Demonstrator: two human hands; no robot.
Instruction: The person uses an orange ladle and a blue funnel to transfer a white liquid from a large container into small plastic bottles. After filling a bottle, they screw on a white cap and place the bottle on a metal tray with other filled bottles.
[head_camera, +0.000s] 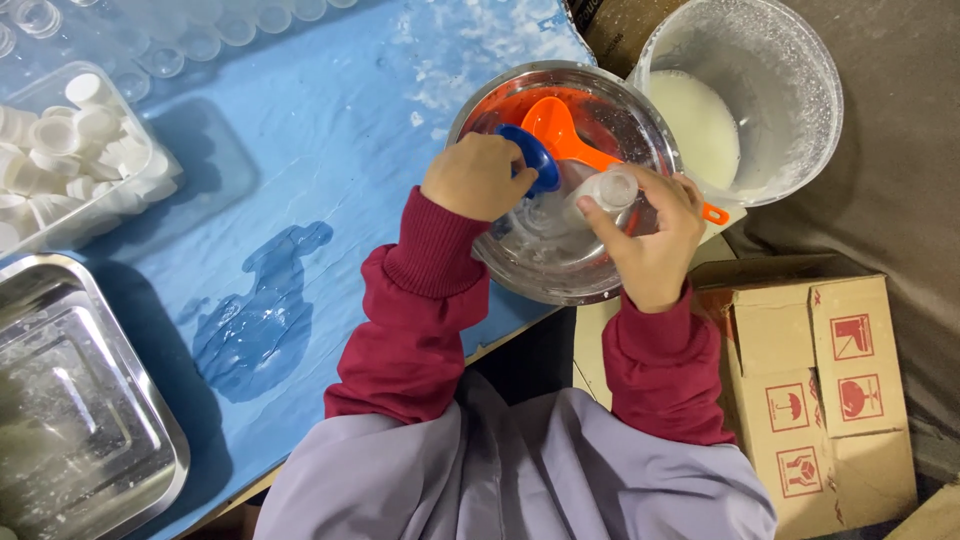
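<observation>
Ladle in bowl (bucket right)

Blue, orange and steel

Blue funnel and orange ladle inside the silver bowl; beside it, a white bucket.

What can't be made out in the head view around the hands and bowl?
- Blue plastic funnel: spout hidden by the left hand.
- Small clear plastic bottle: lower part covered by the right hand.
- Orange plastic ladle: handle end behind the right hand.
- Steel bowl: contents unclear under glare.
</observation>
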